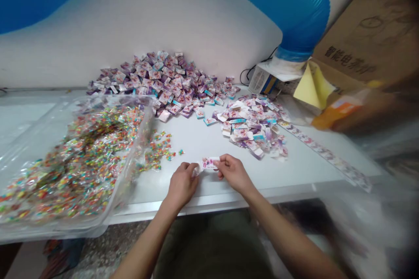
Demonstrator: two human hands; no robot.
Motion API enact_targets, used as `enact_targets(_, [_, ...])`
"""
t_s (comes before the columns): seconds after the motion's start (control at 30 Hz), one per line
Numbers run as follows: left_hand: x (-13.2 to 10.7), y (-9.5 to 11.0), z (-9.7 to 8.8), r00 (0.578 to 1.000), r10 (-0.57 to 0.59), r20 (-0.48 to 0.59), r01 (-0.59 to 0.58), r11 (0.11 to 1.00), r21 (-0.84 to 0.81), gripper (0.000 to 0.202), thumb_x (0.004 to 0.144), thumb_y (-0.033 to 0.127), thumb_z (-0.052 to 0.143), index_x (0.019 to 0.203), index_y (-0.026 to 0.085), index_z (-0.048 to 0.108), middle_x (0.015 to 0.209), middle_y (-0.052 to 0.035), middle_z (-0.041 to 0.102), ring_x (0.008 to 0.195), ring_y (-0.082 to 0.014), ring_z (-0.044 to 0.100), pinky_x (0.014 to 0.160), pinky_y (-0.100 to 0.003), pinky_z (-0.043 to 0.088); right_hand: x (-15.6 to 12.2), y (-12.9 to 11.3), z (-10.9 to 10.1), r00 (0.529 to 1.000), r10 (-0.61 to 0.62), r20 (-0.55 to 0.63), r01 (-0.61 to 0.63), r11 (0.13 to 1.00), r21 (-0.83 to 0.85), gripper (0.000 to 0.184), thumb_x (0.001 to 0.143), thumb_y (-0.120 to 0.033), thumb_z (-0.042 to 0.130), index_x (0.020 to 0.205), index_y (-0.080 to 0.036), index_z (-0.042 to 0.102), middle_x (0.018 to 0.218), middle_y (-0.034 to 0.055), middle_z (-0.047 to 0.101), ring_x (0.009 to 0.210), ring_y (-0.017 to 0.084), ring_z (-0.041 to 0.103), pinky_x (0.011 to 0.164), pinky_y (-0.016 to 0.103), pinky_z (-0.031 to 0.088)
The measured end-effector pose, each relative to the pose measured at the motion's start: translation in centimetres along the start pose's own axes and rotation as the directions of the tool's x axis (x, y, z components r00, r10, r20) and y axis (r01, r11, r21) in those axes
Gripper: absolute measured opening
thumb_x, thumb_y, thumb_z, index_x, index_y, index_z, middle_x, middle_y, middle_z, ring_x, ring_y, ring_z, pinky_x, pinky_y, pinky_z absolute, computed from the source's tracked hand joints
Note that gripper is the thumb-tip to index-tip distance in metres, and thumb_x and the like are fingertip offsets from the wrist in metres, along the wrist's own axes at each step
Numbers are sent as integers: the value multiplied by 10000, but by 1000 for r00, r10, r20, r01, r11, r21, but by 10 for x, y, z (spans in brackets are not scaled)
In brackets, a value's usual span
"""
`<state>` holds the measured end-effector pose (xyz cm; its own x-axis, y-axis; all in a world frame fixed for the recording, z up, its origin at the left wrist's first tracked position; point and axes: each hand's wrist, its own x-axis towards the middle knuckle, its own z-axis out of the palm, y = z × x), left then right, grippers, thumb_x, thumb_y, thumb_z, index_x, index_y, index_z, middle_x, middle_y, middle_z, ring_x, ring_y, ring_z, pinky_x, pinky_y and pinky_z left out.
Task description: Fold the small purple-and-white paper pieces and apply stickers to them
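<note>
A small white and pink printed packet (210,163) is held between both hands just above the white table (294,174) near its front edge. My left hand (182,184) pinches the packet's left end with its fingers curled. My right hand (231,171) pinches the right end. A few loose coloured sweets (159,150) lie just left of my hands, spilled from a big clear plastic bag of wrapped sweets (75,161).
A large heap of purple and pink packets (163,80) lies against the back wall, a flatter pile (253,128) to its right. A printed strip (327,152) runs along the right side. A blue ribbed duct (288,4), a cardboard box (369,39) and yellow paper (312,84) stand at back right.
</note>
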<state>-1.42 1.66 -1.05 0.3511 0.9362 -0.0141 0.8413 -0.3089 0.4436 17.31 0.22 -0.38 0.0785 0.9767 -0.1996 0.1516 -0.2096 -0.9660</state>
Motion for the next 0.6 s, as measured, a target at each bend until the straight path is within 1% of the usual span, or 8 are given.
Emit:
enact_targets(0.1, [-6,3,10,995,-11,-94,4,998,-69,387,771,162,545,1157,179,526,1011,-79,603,876,-201,611,776,-305,492,5,1,12,1000,-18,-16,18,999,-41,264,812,-462,552,789,-201,527,616,-12,594,548,158,610,532,256,472])
enact_targets(0.17, [-10,3,16,985,-27,-172,10,995,-98,400,785,174,531,1181,147,488,1025,-105,594,940,-229,594,812,-345,497,5,0,16,994,-111,21,113,971,-213,210,859,-406,512,805,-205,538,664,0,625,607,161,623,582,254,461])
enact_targets(0.2, [-12,3,19,978,-25,-206,3,994,-109,398,792,177,521,1187,143,478,1037,-114,589,972,-240,584,835,-365,495,4,-2,15,983,-173,67,185,924,-335,187,881,-369,491,808,-206,546,691,8,640,640,163,624,607,254,447])
enact_targets(0.27, [-16,4,25,968,7,-252,-40,991,-126,394,802,170,502,1195,150,471,1073,-122,578,1028,-248,565,882,-388,485,2,-10,12,949,-244,201,316,761,-566,172,906,-305,466,806,-206,564,735,26,659,688,171,616,632,257,406])
enact_targets(0.33, [-20,6,29,959,56,-279,-98,986,-138,392,805,160,493,1197,155,477,1096,-125,575,1056,-246,555,910,-390,480,2,-21,9,927,-198,319,373,589,-717,179,909,-294,476,795,-205,581,746,45,666,695,186,609,616,263,364])
enact_targets(0.4, [-24,8,33,948,91,-306,-142,979,-147,389,814,158,487,1203,152,478,1108,-134,571,1054,-244,555,915,-391,483,4,-32,8,926,-119,360,370,488,-790,171,890,-320,513,798,-201,593,731,64,668,691,209,607,594,272,334])
enact_targets(0.47, [-27,10,36,935,108,-338,-169,973,-155,379,830,159,478,1208,157,477,1109,-137,567,1041,-241,558,907,-390,488,8,-37,11,929,-77,361,354,458,-815,159,858,-342,553,845,-190,599,733,86,670,696,233,608,583,280,320])
enact_targets(0.6, [-32,9,39,912,110,-395,-189,968,-168,315,850,167,471,1160,185,521,1083,-121,568,1003,-226,573,866,-357,502,14,-32,26,928,-45,370,345,479,-807,210,819,-310,572,959,-155,596,771,109,676,696,240,604,566,274,317])
